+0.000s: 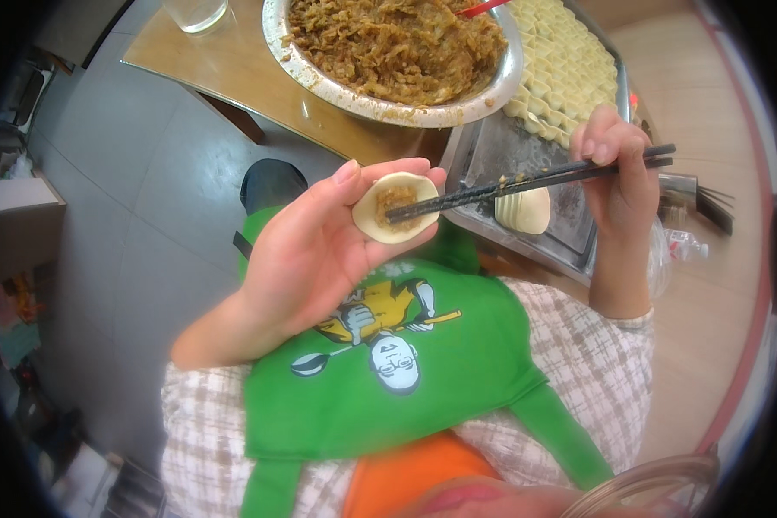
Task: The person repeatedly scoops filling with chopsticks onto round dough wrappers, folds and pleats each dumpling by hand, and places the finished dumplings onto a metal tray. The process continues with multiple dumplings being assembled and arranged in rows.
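Note:
On the fingers of my left hand (317,239), palm up, rests a round dumpling wrapper (366,221) with a small mound of brown filling (398,195) at its middle. My right hand (615,168) grips a pair of dark chopsticks (531,183), their tips touching the filling. Bits of filling cling along the sticks. Below them, a short overlapping stack of wrappers (532,212) lies on a metal tray (485,139). Beyond my hands a steel bowl (388,115) holds a large heap of chopped filling (395,52), with a red handle (482,8) sticking out.
Many folded dumplings (563,65) in close rows cover the tray's far part. A drinking glass (197,13) stands on the wooden table (233,71) at the far left. Right of the tray are a clear plastic bottle (686,246) and a metal holder with dark utensils (680,188).

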Available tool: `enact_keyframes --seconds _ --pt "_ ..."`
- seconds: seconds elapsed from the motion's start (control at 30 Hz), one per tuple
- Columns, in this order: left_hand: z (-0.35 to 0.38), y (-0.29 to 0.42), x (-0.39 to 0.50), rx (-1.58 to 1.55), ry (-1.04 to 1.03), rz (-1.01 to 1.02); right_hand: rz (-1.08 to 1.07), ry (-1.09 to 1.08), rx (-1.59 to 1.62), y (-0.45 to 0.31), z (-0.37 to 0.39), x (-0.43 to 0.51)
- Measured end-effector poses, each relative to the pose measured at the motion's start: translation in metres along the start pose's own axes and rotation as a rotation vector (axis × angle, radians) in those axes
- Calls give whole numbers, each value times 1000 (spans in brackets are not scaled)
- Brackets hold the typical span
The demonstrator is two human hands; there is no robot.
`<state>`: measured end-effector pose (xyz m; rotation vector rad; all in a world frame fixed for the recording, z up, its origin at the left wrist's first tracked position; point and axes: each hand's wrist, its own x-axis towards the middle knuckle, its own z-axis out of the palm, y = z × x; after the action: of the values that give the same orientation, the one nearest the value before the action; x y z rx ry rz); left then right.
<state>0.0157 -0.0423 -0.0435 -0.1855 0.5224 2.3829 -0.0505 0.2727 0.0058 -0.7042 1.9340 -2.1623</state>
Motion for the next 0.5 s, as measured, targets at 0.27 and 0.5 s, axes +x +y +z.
enact_keyframes --seconds 0.27,0.5 --pt "-1 1 6 15 -2 -7 13 429 -248 -3 -9 68" --pt "5 -4 14 94 30 20 126 122 -708 67 11 92"
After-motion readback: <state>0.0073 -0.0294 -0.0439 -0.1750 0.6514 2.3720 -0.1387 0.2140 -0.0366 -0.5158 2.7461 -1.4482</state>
